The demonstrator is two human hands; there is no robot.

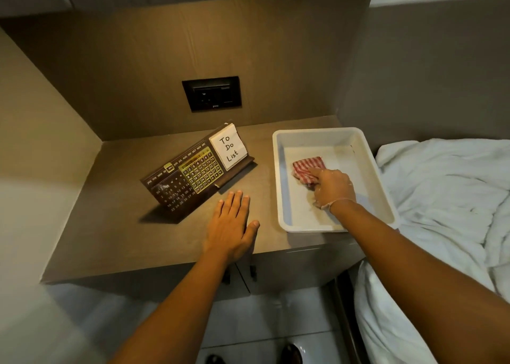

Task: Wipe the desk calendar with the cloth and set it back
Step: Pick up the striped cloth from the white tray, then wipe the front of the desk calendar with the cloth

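A dark desk calendar [190, 174] with a "To Do List" notepad [229, 149] is propped upright on the table [116, 225]. The left hand [231, 225] is laid flat just before it, fingers [237, 200] spread, empty. In the white tray [284, 198] alongside, a red-striped cloth [305, 170] is pressed by the right hand [332, 187]; its grip is partly hidden.

A bedroom: rumpled white bedding [441, 198] lies just beside the right edge of a brown wood-grain bedside cabinet [116, 198] with a black wall socket [212, 93].
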